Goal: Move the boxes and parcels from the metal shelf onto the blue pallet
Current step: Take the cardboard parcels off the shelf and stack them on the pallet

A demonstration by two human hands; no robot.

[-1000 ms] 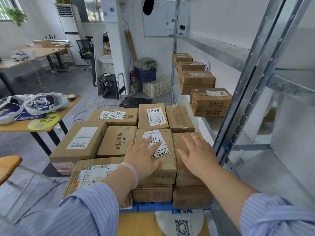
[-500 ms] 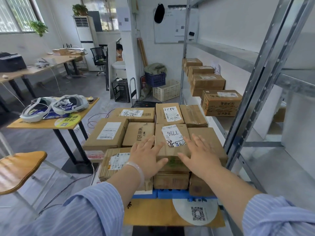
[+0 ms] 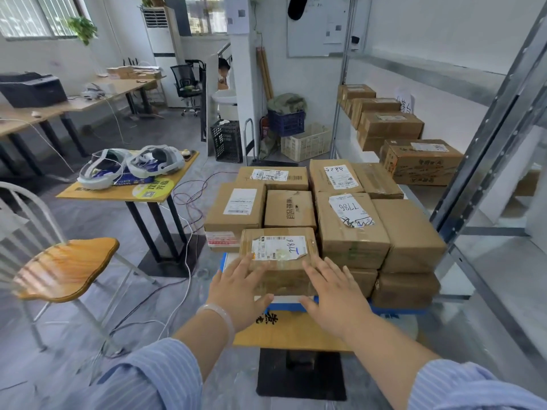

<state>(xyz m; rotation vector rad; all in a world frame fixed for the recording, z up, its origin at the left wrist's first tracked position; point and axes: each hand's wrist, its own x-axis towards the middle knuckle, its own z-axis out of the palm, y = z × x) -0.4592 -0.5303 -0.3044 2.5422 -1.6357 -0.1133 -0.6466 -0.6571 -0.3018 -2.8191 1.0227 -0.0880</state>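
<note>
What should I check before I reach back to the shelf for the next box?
1. Hands free: ok. The left hand and right hand are open and hold nothing.
2. Front box seated on the blue pallet: cannot tell. The hands cover its near edge.
3. Right-hand stack steady: ok. The top box sits squarely on the lower box.
4. Boxes to fetch: ok. The nearest box stands on the metal shelf, with others behind it.
5. Floor by the pallet: not ok. Cables lie loose to its left, a possible trip hazard.
</note>
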